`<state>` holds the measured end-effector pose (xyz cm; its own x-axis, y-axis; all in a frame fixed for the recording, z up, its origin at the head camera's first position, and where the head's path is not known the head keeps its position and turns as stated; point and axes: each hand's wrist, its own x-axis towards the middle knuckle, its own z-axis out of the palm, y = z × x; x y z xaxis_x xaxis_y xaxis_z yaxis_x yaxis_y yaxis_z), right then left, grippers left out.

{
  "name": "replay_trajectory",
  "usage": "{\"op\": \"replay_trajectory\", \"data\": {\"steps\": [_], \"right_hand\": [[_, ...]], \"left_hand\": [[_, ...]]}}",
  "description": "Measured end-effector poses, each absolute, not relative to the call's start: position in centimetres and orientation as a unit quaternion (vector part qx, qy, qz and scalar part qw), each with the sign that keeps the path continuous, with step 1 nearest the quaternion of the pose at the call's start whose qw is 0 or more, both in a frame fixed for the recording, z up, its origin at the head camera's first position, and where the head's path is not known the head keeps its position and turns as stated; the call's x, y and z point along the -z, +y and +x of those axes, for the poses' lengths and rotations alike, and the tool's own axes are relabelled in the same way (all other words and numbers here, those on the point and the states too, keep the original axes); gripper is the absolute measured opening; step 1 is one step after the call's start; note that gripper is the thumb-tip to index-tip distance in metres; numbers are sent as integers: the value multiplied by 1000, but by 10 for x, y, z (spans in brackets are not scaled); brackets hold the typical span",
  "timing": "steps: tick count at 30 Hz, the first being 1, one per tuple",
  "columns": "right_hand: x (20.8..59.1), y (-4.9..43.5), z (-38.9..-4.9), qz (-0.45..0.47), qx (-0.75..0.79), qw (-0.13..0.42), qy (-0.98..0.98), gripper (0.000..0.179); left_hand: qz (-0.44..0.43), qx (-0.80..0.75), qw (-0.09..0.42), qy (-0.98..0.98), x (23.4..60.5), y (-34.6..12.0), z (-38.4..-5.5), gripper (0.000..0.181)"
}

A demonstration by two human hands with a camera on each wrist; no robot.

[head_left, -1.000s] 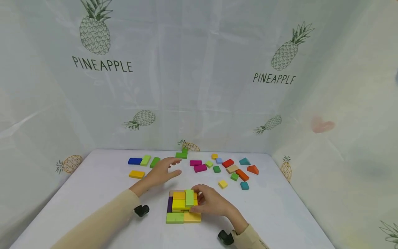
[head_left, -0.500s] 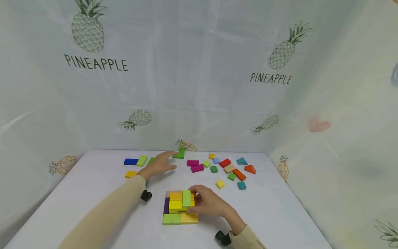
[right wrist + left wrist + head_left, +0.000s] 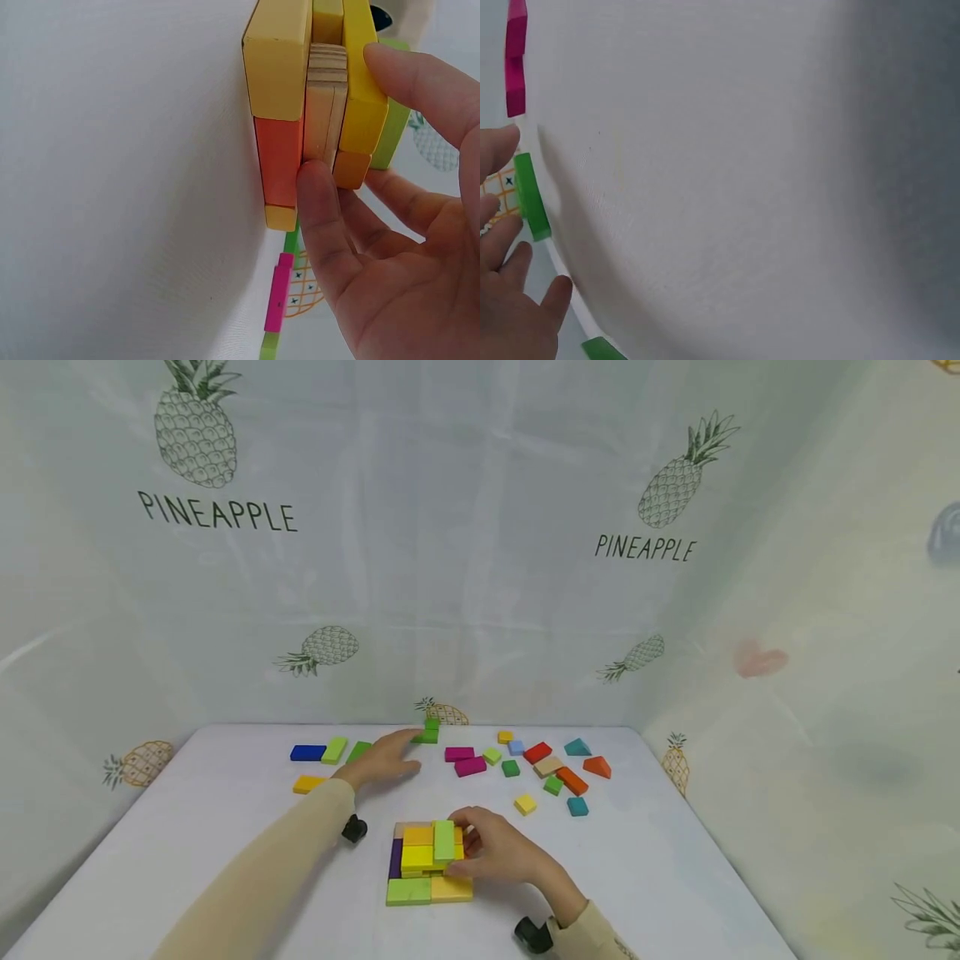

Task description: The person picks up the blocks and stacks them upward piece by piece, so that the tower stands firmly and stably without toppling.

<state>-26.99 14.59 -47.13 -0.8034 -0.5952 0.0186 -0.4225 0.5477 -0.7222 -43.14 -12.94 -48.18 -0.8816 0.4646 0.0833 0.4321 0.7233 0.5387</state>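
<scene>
My left hand (image 3: 381, 758) reaches toward the back of the table with its fingers extended. Its fingertips overlap the green block (image 3: 429, 737) at the back edge; a small green cube (image 3: 432, 724) shows just behind. In the left wrist view, spread fingers lie beside a green block (image 3: 531, 196). My right hand (image 3: 502, 850) holds the right side of a layered block stack (image 3: 416, 858), topped by a light green block (image 3: 444, 842). The right wrist view shows the thumb on a yellow block (image 3: 364, 97) and the other fingers curved against the stack's far side.
Blue (image 3: 307, 752), light green (image 3: 334, 750) and yellow (image 3: 308, 785) blocks lie at the back left. Two magenta blocks (image 3: 470, 767) lie right of the left hand. Several small blocks and triangles, including a red-orange bar (image 3: 572, 780), spread over the back right. A printed curtain (image 3: 465, 568) hangs behind.
My left hand has moved farther back until its fingertips overlap the green block. The right hand has kept its place at the stack. The whole head view has shifted slightly.
</scene>
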Motion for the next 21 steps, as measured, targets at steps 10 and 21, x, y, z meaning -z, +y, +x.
{"op": "replay_trajectory", "data": {"steps": [10, 21], "right_hand": [[470, 143, -269, -288, 368, 117, 876, 56], [471, 144, -270, -288, 369, 116, 876, 57]], "left_hand": [[239, -260, 54, 934, 483, -132, -432, 74], [264, -188, 31, 945, 486, -136, -429, 72]]}}
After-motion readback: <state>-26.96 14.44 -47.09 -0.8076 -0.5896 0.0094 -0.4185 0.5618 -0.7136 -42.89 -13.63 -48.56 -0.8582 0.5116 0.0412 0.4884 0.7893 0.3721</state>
